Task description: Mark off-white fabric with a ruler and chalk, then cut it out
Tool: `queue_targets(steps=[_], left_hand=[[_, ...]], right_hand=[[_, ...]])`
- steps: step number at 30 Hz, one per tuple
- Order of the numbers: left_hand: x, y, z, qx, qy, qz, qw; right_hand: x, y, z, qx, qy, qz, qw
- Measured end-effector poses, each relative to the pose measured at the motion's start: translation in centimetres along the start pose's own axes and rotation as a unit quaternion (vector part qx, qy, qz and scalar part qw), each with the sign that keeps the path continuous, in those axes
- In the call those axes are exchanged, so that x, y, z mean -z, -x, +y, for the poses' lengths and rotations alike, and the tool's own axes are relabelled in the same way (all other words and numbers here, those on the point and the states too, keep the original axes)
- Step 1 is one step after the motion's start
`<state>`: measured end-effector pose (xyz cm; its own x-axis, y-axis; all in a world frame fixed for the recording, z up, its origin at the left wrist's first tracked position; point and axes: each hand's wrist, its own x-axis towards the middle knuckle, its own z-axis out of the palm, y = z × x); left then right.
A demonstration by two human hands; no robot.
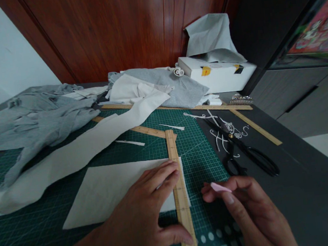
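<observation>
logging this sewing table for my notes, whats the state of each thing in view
left hand: flat, pressing the wooden ruler and white fabric piece
right hand: pinching pink chalk
wooden ruler: flat along the white piece's right edge
white fabric piece: laid flat on the cutting mat
pink chalk: held off the mat
scissors: lying closed among offcuts
white box: lid open
long white strip: lying loose
grey fabric: crumpled

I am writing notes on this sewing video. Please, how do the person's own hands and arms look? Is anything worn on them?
Both are bare. The left hand and its forearm show no sleeve, glove, ring or watch. The right hand is also ungloved and ringless, with short, plain nails. Its wrist leaves the picture at the bottom edge, so I cannot tell about a sleeve further up.
</observation>
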<state>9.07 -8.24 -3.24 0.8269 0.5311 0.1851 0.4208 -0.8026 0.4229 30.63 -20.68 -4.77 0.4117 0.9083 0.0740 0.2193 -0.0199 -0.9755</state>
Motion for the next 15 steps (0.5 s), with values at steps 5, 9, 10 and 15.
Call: queue_targets(steps=[5, 9, 10, 15], left_hand=[[0.01, -0.06, -0.09, 0.000, -0.013, -0.008, 1.000], [0.07, -0.04, -0.12, -0.001, -0.009, -0.007, 1.000], [0.08, -0.02, -0.11, -0.001, -0.007, -0.007, 1.000], [0.20, 0.03, 0.07, 0.001, 0.001, -0.011, 1.000]], right_hand=[[-0.07, 0.02, -0.04, -0.003, 0.003, 0.006, 1.000], [-0.09, 0.08, -0.14, -0.008, 0.002, 0.010, 1.000], [-0.07, 0.10, -0.16, -0.007, 0.005, 0.010, 1.000], [0.03, 0.10, -0.16, -0.007, 0.012, 0.006, 1.000]])
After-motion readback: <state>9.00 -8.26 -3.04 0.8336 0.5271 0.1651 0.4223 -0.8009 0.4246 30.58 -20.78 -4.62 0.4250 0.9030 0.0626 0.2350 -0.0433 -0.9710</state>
